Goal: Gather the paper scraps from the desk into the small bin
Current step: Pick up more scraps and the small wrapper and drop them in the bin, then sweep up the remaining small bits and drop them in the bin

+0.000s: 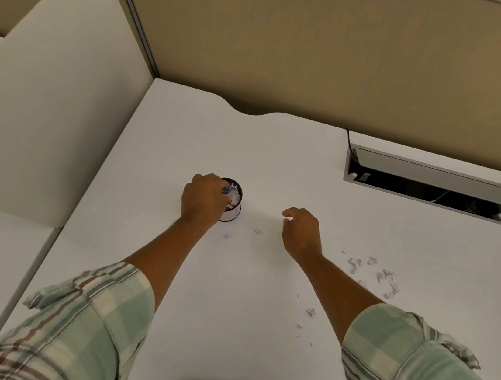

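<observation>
The small bin [234, 202] stands on the white counter [278, 161], a little left of centre, and white crumpled paper already fills it near the rim. Your left hand [204, 201] sits over its near-left edge with the fingers bunched down into the opening, which reads as either dropping a pinch of paper in or pressing the load down; whether anything is in those fingers cannot be told. Your right hand [301, 233] hovers just above the counter to the bin's right, fingers curled loosely inward, apparently empty and placed to reach the next pieces. Two small scraps [258, 231] lie just in front of the bin. The main scatter [372, 274] lies well to the right, beyond your right forearm, with a few more bits [309, 311] trailing toward you. At the back right, an open cable hatch [431, 188] is set into the counter. No label, brand or writing can be read anywhere.
</observation>
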